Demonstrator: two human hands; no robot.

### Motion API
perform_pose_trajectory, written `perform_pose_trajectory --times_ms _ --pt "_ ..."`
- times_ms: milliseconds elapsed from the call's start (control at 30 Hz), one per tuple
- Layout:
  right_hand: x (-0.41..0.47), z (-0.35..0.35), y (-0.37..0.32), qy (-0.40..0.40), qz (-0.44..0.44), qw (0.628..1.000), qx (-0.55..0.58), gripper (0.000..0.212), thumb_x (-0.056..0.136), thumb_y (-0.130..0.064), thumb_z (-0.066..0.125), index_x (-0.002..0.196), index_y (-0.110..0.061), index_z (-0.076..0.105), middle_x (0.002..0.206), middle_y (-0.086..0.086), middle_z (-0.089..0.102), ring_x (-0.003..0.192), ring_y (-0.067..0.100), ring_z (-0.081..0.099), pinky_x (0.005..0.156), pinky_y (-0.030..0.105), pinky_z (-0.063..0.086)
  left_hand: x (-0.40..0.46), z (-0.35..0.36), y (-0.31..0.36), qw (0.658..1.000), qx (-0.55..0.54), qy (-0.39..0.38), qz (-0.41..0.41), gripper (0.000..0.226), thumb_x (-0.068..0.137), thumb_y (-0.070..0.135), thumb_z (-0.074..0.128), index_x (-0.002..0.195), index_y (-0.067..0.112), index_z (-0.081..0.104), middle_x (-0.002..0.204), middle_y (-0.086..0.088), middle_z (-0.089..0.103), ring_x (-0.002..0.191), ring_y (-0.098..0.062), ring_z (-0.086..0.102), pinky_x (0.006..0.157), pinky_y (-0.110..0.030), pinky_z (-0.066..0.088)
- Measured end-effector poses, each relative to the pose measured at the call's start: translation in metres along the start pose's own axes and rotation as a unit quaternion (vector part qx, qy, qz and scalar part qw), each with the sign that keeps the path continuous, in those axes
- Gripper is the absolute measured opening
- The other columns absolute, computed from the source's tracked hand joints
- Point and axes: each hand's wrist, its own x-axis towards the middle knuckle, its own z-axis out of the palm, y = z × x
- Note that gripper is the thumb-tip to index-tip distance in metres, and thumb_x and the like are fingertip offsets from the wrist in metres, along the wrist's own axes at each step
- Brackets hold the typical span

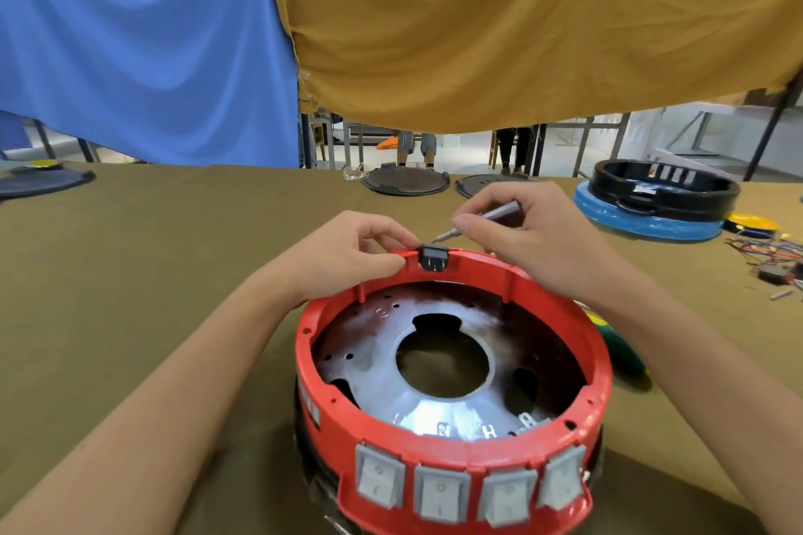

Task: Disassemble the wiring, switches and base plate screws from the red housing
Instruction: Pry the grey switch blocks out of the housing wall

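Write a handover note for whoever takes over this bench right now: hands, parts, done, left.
Left hand: fingers pinch the far rim of the red housing beside the black socket, steadying it.
Right hand: holds the grey screwdriver like a pen, tip aimed at the socket, just short of it.
Housing sits on the brown table cloth, open side up, metal base plate inside.
Done: no wiring visible inside; loose wires lie far right.
Left: black socket still in the rim; four grey switches still in the near wall; base plate still in place. Screws too small to tell.
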Motion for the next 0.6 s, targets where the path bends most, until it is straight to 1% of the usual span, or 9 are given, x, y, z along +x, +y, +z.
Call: perform_pose_trajectory --times_ms 67,133,167,233,267,333,467,533,600 --pt "0.000 0.000 0.004 0.027 0.031 0.997 0.062 0.014 0.092 -0.025 0.070 0.087 -0.013 0.074 0.061 -0.004 0.061 0.055 0.011 0.053 0.055 0.021 0.043 0.000 0.001 0.001 1.000 0.005 -0.030 0.007 0.019 0.095 0.026 0.066 0.111 0.036 0.071 0.103 0.005 0.068 0.083 -0.016 0.069 0.077 -0.029 0.055" --pt "0.000 0.001 0.007 0.050 0.082 0.987 0.126 0.026 0.096 -0.029 0.064 0.089 -0.006 0.072 0.063 0.003 0.061 0.057 0.014 0.055 0.056 0.025 0.051 0.000 0.002 0.003 0.998 0.013 -0.050 0.021 0.019 0.096 0.028 0.065 0.112 0.036 0.070 0.104 0.004 0.066 0.090 -0.022 0.067 0.088 -0.036 0.055" --pt "-0.001 0.002 0.008 0.059 0.106 0.981 0.152 0.032 0.099 -0.032 0.059 0.089 -0.004 0.070 0.063 0.004 0.061 0.059 0.014 0.057 0.058 0.029 0.056 -0.001 0.002 0.005 0.998 0.014 -0.061 0.028 0.019 0.096 0.027 0.065 0.112 0.035 0.069 0.103 0.005 0.065 0.092 -0.025 0.066 0.090 -0.036 0.053" --pt "-0.002 0.007 0.008 0.066 0.139 0.970 0.186 0.039 0.102 -0.036 0.051 0.090 -0.002 0.066 0.063 0.004 0.061 0.062 0.013 0.060 0.064 0.037 0.061 -0.003 0.002 0.008 0.995 0.016 -0.084 0.041 0.019 0.097 0.024 0.064 0.111 0.037 0.068 0.101 0.008 0.065 0.093 -0.026 0.064 0.089 -0.032 0.051" --pt "-0.003 0.009 0.008 0.063 0.149 0.968 0.192 0.040 0.103 -0.037 0.049 0.091 -0.002 0.065 0.063 0.003 0.062 0.062 0.013 0.061 0.065 0.038 0.061 -0.004 0.001 0.009 0.994 0.020 -0.092 0.047 0.020 0.097 0.023 0.063 0.112 0.037 0.067 0.102 0.008 0.065 0.093 -0.026 0.063 0.087 -0.028 0.051" --pt "-0.003 0.012 0.008 0.059 0.158 0.968 0.186 0.041 0.103 -0.039 0.048 0.092 -0.003 0.064 0.062 0.002 0.063 0.061 0.012 0.061 0.062 0.034 0.060 -0.004 0.001 0.011 0.993 0.025 -0.103 0.054 0.021 0.098 0.021 0.062 0.114 0.035 0.066 0.106 0.006 0.064 0.092 -0.024 0.062 0.083 -0.022 0.049" --pt "-0.001 0.016 0.011 0.100 0.173 0.964 0.177 0.040 0.104 -0.040 0.046 0.087 -0.008 0.062 0.061 0.002 0.061 0.054 0.009 0.057 0.052 0.026 0.055 -0.005 0.002 0.012 0.991 0.028 -0.111 0.065 0.021 0.099 0.020 0.060 0.114 0.034 0.064 0.106 0.004 0.063 0.091 -0.024 0.061 0.081 -0.021 0.049" --pt "-0.001 0.018 0.013 0.072 0.182 0.970 0.145 0.040 0.105 -0.039 0.045 0.087 -0.008 0.063 0.060 0.000 0.062 0.052 0.007 0.057 0.049 0.019 0.049 -0.005 0.003 0.012 0.991 0.015 -0.114 0.065 0.021 0.099 0.018 0.060 0.113 0.034 0.063 0.106 0.002 0.063 0.093 -0.024 0.061 0.083 -0.023 0.050" --pt "-0.002 0.019 0.016 0.035 0.187 0.974 0.123 0.041 0.105 -0.039 0.044 0.087 -0.008 0.064 0.058 -0.003 0.063 0.050 0.004 0.058 0.048 0.014 0.044 -0.005 0.004 0.012 0.991 0.012 -0.120 0.065 0.020 0.099 0.019 0.060 0.113 0.034 0.063 0.105 0.000 0.063 0.093 -0.025 0.061 0.086 -0.031 0.051"
